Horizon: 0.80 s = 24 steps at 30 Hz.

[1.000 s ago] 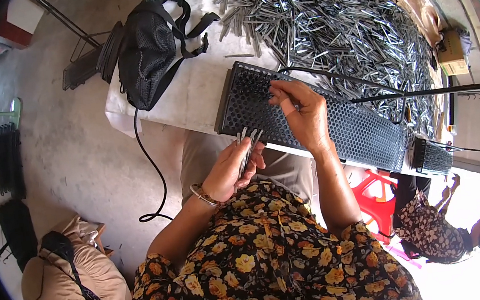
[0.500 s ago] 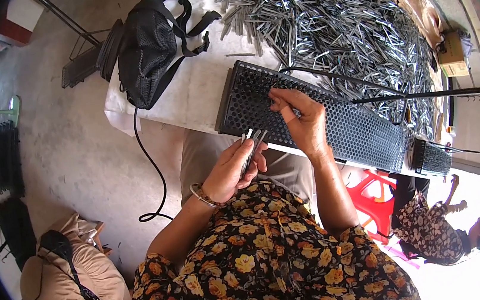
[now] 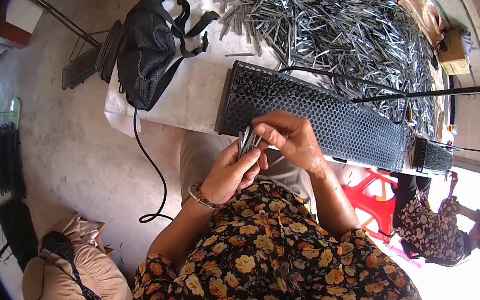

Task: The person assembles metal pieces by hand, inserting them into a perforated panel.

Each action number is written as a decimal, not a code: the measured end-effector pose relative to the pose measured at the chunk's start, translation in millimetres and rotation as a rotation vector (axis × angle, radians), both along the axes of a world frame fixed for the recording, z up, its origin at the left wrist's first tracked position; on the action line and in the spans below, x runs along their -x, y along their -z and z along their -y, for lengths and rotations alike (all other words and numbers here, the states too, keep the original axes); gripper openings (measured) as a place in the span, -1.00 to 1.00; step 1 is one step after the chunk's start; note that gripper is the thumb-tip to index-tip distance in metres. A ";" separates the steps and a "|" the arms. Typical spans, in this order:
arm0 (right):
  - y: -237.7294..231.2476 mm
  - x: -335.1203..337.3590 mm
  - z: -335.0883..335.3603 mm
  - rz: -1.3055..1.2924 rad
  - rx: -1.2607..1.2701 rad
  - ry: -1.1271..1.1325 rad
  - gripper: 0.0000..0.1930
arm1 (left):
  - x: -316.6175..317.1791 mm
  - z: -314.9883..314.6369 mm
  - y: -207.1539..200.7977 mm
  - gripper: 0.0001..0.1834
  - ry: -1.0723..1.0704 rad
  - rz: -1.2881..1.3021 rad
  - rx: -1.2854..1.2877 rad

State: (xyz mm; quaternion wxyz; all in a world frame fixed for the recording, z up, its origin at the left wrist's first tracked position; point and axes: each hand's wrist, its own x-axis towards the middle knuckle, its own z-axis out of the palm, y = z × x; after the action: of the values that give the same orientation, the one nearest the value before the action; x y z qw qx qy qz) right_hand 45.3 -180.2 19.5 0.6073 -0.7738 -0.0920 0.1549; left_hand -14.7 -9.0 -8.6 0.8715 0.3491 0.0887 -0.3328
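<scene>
In the head view, the only one, the left hand (image 3: 232, 166) is closed around a small bundle of thin strips (image 3: 246, 141), whose ends stick up past the thumb. The right hand (image 3: 295, 143) has its thumb and forefinger at the top of that bundle; whether they pinch a single strip I cannot tell. The bundle sits just off the near edge of a black perforated panel (image 3: 345, 131), which lies along the near side of the white-covered table (image 3: 181, 112). As for progress, a dark knobbly band (image 3: 261, 81) runs along the panel's far edge from its left end, and it looks like the part already filled, though fine detail is poor at this range. The rest of the panel, most of its face, shows bare holes, so I judge the work to be at an early stage. Plenty of supply remains: a broad heap of loose strips (image 3: 326, 19) lies beyond the panel.
</scene>
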 end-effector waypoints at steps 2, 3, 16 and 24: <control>2.3 4.2 -0.5 -0.130 -0.095 -0.015 -0.80 | 0.5 -1.3 0.3 -0.74 0.023 0.057 -0.033; 7.5 4.6 -0.2 -0.147 -0.108 0.004 -0.79 | 0.8 -2.2 0.8 -0.74 0.022 0.059 -0.035; 6.2 -39.7 -19.6 0.271 -0.035 0.241 -0.86 | 4.7 -12.4 6.9 -0.72 0.071 -0.076 -0.090; 7.8 -44.4 -33.8 0.455 0.177 0.144 -0.85 | 5.9 -13.7 7.3 -0.72 0.078 -0.099 -0.059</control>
State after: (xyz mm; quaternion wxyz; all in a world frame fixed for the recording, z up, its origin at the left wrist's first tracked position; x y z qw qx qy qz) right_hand 89.6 -146.4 11.7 0.5104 -0.8434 -0.1568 -0.0595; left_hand -20.6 4.7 -15.8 0.8418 0.3609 0.1279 -0.3805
